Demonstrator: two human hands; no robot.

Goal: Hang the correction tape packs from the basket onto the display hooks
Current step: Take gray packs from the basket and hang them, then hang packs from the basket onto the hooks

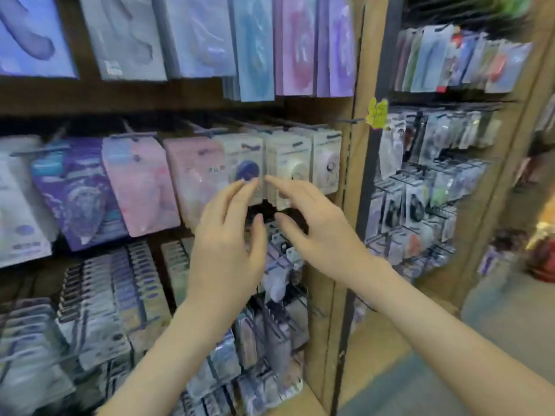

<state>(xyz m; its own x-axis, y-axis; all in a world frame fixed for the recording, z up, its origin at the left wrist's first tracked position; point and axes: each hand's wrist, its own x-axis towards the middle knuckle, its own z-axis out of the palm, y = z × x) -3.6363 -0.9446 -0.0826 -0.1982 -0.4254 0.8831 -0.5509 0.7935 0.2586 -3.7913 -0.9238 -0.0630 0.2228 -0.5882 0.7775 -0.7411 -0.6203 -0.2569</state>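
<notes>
Shop shelves (pixel 192 99) of brown wood fill the view, and rows of packs hang on metal hooks (pixel 207 133). The correction tape packs (pixel 327 163) hang in the middle row, next to a wooden post (pixel 350 223). One is a blue pack (pixel 244 163) with a round blue tape inside. Beside it is a white pack (pixel 289 166). The words on them are too blurry to read.

Both hands are up in front of these two packs. The left hand (pixel 228 235) has its fingers (pixel 240 184) straight and a little apart, with the tips at the blue pack. The right hand (pixel 315 223) has its fingers (pixel 271 179) straight too, with the tips at the white pack. Neither hand grips anything. I cannot tell if the tips touch the packs.

A yellow tag (pixel 377 113) with red writing hangs by the post, but it is too blurry to read. Pink packs (pixel 141 187) hang further left.
</notes>
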